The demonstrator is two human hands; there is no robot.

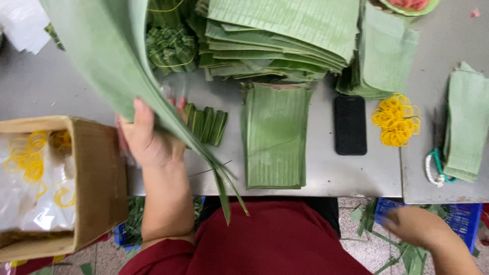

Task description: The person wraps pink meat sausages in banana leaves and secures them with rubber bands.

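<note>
My left hand [148,136] grips a large green banana leaf [109,56] that rises to the upper left, its torn tip trailing down over the table's front edge. My right hand [415,226] is blurred, low beside the table at the right, over green leaf scraps [407,254] and a blue crate [458,216]; whether it holds anything I cannot tell. A flat rectangular cut leaf piece [275,135] lies on the grey metal table [367,173] in front of me. A small folded leaf strip [206,125] lies just right of my left hand.
Stacks of cut leaves [285,35] fill the table's back, with tied leaf bundles [170,48]. A black phone [350,125] and yellow rubber bands [396,119] lie at the right, more folded leaves [466,125] beyond. A cardboard box [97,178] with bagged rubber bands stands left.
</note>
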